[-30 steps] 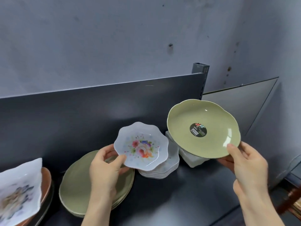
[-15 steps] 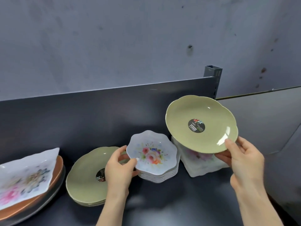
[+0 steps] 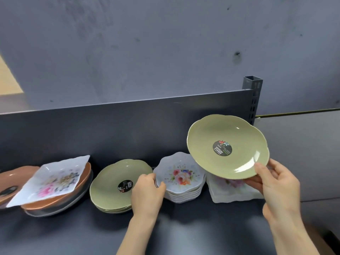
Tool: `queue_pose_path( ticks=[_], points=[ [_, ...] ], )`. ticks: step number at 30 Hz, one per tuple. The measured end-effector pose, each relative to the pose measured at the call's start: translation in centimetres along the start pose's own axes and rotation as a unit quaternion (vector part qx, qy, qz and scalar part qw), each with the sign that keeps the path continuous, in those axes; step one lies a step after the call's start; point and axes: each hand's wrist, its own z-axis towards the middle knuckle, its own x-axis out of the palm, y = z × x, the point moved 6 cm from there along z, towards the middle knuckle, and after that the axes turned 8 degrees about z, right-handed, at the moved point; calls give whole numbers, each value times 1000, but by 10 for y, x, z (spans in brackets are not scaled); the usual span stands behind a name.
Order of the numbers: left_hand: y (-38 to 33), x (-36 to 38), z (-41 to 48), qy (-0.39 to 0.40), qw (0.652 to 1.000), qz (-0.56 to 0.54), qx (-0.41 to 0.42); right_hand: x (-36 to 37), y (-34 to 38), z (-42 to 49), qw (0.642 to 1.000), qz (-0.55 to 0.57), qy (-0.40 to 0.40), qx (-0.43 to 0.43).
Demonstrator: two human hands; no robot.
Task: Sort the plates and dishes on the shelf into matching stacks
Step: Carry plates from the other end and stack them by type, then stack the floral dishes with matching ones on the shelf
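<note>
My right hand [image 3: 276, 183] holds a green scalloped plate [image 3: 228, 146] by its lower right rim, tilted in the air above a stack of white square floral plates [image 3: 231, 192]. My left hand [image 3: 147, 192] grips the left rim of a small scalloped floral dish [image 3: 180, 173], which lies on top of a stack of matching dishes. Just left of that hand stands a stack of green plates [image 3: 110, 183] with a black sticker on the top one.
At the far left a white square floral plate [image 3: 51, 177] lies askew on brown plates [image 3: 55, 201] over a grey one. The dark shelf [image 3: 184, 227] has a back panel and an upright post [image 3: 253, 100] at its right end.
My left hand has lowered the small floral dish onto the matching stack. The green plate in my right hand has stayed raised. The view has swung left, showing more of the shelf.
</note>
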Motion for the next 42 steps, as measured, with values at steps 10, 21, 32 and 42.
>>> queue_pose_path(
  ticks=[10, 21, 32, 42],
  points=[
    [44, -86, -17, -27, 995, 90, 30, 72, -5, -3, 956, -142, 246, 72],
    [137, -178, -43, -49, 968, 243, -27, 215, -79, -20, 841, -328, 428, 40],
    [200, -205, -42, -38, 978, 207, -5, 254, -124, -38, 686, -586, 409, -139],
    [287, -236, -18, -12, 982, 186, 33, 286, -125, -87, 597, -679, 330, -269]
  ],
)
